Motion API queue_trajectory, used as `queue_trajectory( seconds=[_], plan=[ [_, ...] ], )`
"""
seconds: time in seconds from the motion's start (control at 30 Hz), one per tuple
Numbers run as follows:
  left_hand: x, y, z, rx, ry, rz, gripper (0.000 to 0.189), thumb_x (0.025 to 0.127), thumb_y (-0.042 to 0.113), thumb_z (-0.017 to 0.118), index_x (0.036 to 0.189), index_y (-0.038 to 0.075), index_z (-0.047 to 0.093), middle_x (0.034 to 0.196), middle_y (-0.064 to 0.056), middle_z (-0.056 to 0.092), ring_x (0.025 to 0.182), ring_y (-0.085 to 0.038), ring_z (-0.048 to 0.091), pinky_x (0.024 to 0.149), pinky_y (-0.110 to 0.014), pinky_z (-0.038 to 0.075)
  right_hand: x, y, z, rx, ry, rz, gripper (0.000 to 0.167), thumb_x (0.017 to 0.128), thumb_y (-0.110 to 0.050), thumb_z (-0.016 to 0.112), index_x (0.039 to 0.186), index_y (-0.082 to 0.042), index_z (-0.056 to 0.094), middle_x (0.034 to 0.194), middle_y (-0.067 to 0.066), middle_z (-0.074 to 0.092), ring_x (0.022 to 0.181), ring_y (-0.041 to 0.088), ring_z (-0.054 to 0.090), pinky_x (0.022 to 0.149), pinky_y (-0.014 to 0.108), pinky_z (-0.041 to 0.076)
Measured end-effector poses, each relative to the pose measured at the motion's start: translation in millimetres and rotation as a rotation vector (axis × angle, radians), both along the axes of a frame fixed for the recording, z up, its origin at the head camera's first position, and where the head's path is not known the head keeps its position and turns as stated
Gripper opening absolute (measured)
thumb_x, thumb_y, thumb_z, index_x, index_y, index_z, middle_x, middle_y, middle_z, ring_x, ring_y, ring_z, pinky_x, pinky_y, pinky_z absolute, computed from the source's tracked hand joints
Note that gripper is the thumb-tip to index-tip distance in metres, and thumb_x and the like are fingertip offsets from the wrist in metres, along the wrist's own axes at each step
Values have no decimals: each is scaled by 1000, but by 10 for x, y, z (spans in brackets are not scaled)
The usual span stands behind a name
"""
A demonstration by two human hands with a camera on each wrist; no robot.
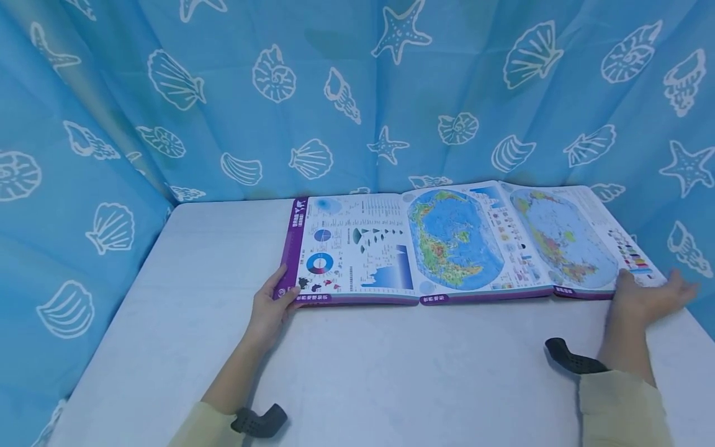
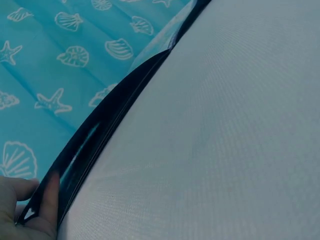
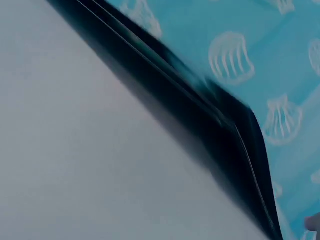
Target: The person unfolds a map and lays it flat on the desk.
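Note:
A fold-out world map (image 1: 363, 248) with a purple border lies spread across the white table, its panels joined at creases. Thumb on top, my left hand (image 1: 270, 310) pinches its lower left corner; the left wrist view shows the fingers (image 2: 49, 205) at the dark edge of the map (image 2: 95, 135). Over the right end, my right hand (image 1: 642, 298) has its fingers stretched out to the right and overlaps the lower right corner. In the right wrist view the map's edge (image 3: 165, 80) bends at a fold, and only a fingertip (image 3: 312, 222) shows at the border.
Behind and beside the white table (image 1: 223, 248) hangs a blue curtain (image 1: 346, 81) printed with white shells and starfish. A black curved piece sits at each wrist, by the left sleeve (image 1: 259, 422) and the right sleeve (image 1: 572, 357).

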State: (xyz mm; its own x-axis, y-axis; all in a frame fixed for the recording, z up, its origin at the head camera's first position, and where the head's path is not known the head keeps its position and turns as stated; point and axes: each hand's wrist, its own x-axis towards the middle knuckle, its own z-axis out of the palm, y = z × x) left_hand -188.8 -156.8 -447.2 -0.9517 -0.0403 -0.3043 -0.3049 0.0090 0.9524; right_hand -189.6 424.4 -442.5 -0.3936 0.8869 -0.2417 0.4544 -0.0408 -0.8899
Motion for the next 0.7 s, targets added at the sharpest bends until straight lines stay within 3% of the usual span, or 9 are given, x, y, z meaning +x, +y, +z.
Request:
queue_trajectory(
  seconds=[0.13, 0.23, 0.37, 0.47, 0.53, 0.7],
  plan=[
    [-9, -21, -10, -133, 57, 55, 59, 96, 14, 53, 149, 13, 27, 156, -5, 24, 144, -21, 22, 111, -30, 31, -32, -140, 36, -96, 157, -28, 67, 94, -38, 53, 149, -38, 14, 156, -19, -7, 142, -2, -11, 112, 14, -3],
    [-6, -1, -24, -251, 148, 58, 62, 94, 14, 57, 149, 12, 28, 157, -2, 23, 145, -17, 15, 116, -33, 21, -58, -236, 92, -127, 230, -6, 62, 95, -40, 51, 147, -40, 18, 155, -22, 1, 141, -5, -6, 113, 14, -4],
    [13, 49, -26, -454, 331, -2, 70, 91, 18, 62, 150, 13, 25, 158, 0, 17, 147, -16, 7, 119, -42, 4, -107, -369, 168, -110, 387, -10, 56, 96, -36, 52, 145, -36, 26, 155, -20, 11, 139, -8, 3, 111, 10, -1],
    [34, 61, -19, -525, 452, -38, 74, 90, 21, 63, 151, 11, 23, 158, -4, 16, 147, -19, 4, 116, -47, -10, -142, -530, 210, -56, 475, 14, 52, 97, -33, 50, 145, -32, 29, 154, -18, 15, 139, -8, 7, 110, 7, 3],
    [43, 65, -12, -541, 502, -68, 75, 91, 22, 61, 151, 10, 19, 158, -9, 15, 147, -23, 4, 115, -50, -13, -164, -652, 237, -27, 524, 49, 51, 98, -30, 49, 145, -29, 31, 155, -16, 14, 139, -8, 8, 110, 7, 4],
    [58, 88, 32, -593, 574, -163, 73, 94, 26, 54, 152, 8, 12, 157, -17, 15, 145, -34, 6, 111, -59, -13, -213, -934, 320, 46, 530, 169, 53, 98, -33, 48, 147, -26, 28, 156, -17, 10, 140, -8, 4, 111, 8, 3]
  ],
)
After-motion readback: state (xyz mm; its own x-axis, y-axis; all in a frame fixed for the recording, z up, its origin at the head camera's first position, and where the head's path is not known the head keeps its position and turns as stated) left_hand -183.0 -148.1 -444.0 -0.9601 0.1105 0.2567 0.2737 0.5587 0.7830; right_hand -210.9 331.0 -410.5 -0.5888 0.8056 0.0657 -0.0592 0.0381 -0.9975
